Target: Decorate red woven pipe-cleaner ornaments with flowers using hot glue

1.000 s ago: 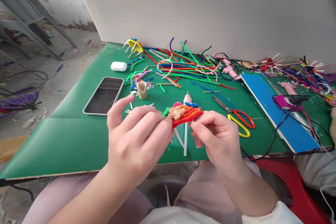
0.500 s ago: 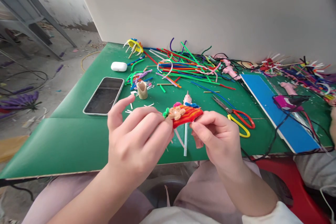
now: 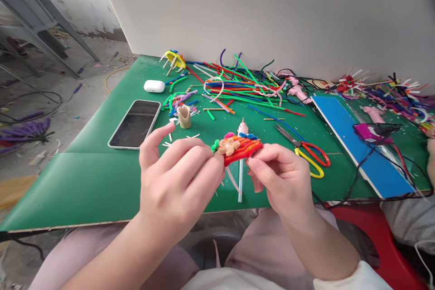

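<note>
Between my two hands, above the table's front part, is a red-and-orange striped pipe-cleaner piece [image 3: 246, 150]. It carries a tan flower [image 3: 229, 146] and bits of green, pink and blue. My left hand [image 3: 181, 181] pinches its left end, with the index or little finger raised away. At the right end, the thumb and fingertips of my right hand [image 3: 283, 179] are closed on its lower corner. Behind the piece shows a pink glue gun tip [image 3: 242, 128], and a clear glue stick [image 3: 240, 186] hangs or lies below it. The piece's underside is hidden.
On the green table [image 3: 91, 186] lie a phone [image 3: 136, 124], a white earbud case [image 3: 154, 86], a bamboo cup [image 3: 184, 117], scissors [image 3: 302, 147] and many pipe cleaners [image 3: 238, 88]. A blue board [image 3: 360, 145] with a purple device [image 3: 374, 132] and cables is at right, near another person's arm [image 3: 431, 154].
</note>
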`<state>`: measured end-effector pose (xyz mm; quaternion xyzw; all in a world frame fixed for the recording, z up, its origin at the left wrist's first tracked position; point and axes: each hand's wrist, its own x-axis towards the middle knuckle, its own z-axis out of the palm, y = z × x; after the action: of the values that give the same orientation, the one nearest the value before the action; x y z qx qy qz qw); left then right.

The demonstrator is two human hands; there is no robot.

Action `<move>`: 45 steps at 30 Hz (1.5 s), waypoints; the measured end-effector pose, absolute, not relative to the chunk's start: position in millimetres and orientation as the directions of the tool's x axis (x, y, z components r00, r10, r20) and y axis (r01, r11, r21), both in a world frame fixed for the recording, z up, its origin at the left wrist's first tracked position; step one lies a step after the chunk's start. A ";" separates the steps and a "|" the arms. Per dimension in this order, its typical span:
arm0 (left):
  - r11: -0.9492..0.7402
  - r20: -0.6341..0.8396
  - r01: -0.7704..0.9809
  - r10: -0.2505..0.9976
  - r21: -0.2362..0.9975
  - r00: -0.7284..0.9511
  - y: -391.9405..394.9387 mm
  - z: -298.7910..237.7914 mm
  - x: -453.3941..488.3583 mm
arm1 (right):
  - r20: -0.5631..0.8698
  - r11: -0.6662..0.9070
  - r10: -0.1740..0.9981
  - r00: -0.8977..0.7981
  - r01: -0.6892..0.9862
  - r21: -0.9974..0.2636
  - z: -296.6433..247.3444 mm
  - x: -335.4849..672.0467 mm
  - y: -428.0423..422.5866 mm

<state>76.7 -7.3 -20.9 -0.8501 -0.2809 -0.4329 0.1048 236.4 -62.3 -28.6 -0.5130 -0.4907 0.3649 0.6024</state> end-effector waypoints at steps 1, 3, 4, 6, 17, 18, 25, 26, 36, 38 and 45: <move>-0.819 0.795 0.569 0.390 0.069 0.464 -7.5 -20.7 76.8 | 0.216 0.206 0.943 0.252 0.063 -0.976 -28.6 236.4 -62.0; -0.818 0.796 0.570 0.392 0.074 0.460 -7.4 -20.4 77.0 | 0.215 0.206 0.943 0.253 0.061 -0.977 -28.7 236.4 -61.7; -0.819 0.794 0.569 0.394 0.074 0.463 -7.2 -20.2 77.1 | 0.213 0.205 0.944 0.252 0.057 -0.977 -28.8 236.4 -61.7; -0.821 0.794 0.566 0.393 0.075 0.464 -6.6 -19.8 77.1 | 0.207 0.203 0.946 0.250 0.045 -0.978 -29.1 236.3 -61.8; -0.799 0.786 0.592 0.432 0.106 0.442 -5.4 -20.3 74.8 | 0.172 0.177 0.963 0.207 -0.007 -0.984 -28.2 237.4 -62.9; -0.801 0.788 0.591 0.427 0.101 0.443 -5.4 -20.1 74.6 | 0.177 0.183 0.963 0.204 -0.009 -0.983 -28.4 237.4 -63.0; -0.794 0.796 0.603 0.411 0.073 0.445 -3.5 -19.9 72.1 | 0.177 0.178 0.964 0.198 0.013 -0.984 -28.4 238.1 -62.2; -0.792 0.798 0.606 0.409 0.071 0.441 -3.0 -20.3 71.9 | 0.176 0.176 0.965 0.196 0.019 -0.984 -28.3 238.1 -62.1; -0.784 0.793 0.616 0.424 0.079 0.438 -5.1 -19.7 74.4 | 0.191 0.172 0.958 0.216 0.102 -0.980 -26.3 235.5 -63.5; -0.786 0.794 0.613 0.421 0.079 0.438 -5.8 -19.0 74.8 | 0.194 0.170 0.957 0.216 0.124 -0.978 -25.9 235.3 -63.7; -0.778 0.786 0.623 0.435 0.083 0.439 -6.2 -19.7 75.7 | 0.196 0.178 0.962 0.191 0.104 -0.978 -25.3 235.8 -63.2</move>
<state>75.7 -6.2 -19.7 -0.8411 -0.3143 -0.4262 0.1101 235.8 -63.2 -25.3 -0.5195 -0.5132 0.3755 0.5708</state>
